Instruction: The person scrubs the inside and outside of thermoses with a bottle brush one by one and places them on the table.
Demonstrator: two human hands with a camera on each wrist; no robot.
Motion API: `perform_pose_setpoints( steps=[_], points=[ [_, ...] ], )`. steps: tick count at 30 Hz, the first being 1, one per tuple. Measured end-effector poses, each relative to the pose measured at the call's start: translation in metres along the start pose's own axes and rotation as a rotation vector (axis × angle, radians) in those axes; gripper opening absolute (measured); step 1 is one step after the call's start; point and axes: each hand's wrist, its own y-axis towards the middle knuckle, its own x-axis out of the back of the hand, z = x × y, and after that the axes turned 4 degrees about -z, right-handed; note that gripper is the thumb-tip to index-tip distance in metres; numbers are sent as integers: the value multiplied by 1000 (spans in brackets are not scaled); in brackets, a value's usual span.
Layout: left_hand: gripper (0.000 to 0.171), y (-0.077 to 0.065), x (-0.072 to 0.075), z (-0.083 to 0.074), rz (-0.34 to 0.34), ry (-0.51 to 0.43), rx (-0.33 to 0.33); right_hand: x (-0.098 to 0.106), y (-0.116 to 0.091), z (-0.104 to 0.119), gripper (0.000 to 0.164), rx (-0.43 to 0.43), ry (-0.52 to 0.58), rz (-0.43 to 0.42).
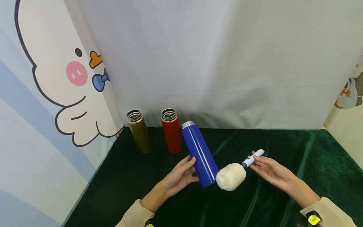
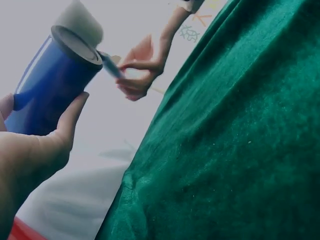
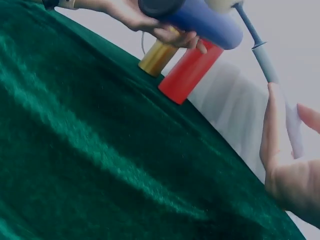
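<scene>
A blue bottle [image 1: 199, 154] without a lid is gripped around its lower half by my left hand [image 1: 181, 176]. It tilts, its steel mouth pointing up and to the left in the head view. My right hand [image 1: 273, 173] pinches the pale handle of a bottle brush [image 1: 252, 158] between thumb and fingers. The brush's cream, fluffy head [image 1: 231, 177] is at the outside of the bottle near its base. In the left wrist view the brush head [image 2: 80, 22] shows behind the bottle's base [image 2: 75, 45].
A red bottle [image 1: 172, 134] and a gold bottle [image 1: 140, 134], both upright with open mouths, stand at the back left. Dark green velvet [image 1: 283, 145] covers the table. A pale curtain [image 1: 255, 78] hangs behind, and a cartoon-printed sheet [image 1: 51, 126] borders the left side.
</scene>
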Motion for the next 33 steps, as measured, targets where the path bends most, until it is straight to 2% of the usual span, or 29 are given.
perform_pose_setpoints(
  steps=[4,6,8,11,15,17,20,25,28,30,33],
  points=[
    [60,-1,-3,1,28,-5,10,1,8,2,35,41,-189,-23],
    [60,-2,-4,2,25,8,15,-4,13,3,34,53,-231,-31],
    [60,-1,-6,3,18,30,16,-11,18,6,31,67,-222,-33],
    [63,-1,-9,4,9,74,35,-24,26,10,24,95,-132,-70],
    [69,0,-12,8,21,128,84,-40,34,15,33,165,119,-195],
    [72,-1,-14,10,32,140,102,-44,36,15,34,215,233,-240],
    [73,-2,-14,11,32,140,108,-45,35,12,25,254,315,-261],
    [69,-2,-11,9,9,116,66,-39,28,-2,26,190,270,-282],
    [65,-1,-9,7,13,87,28,-33,22,-9,45,121,198,-267],
    [62,0,-7,5,16,71,6,-28,18,-12,53,78,145,-225],
    [58,0,-6,2,17,55,-12,-18,12,-15,43,26,56,-169]
  ],
)
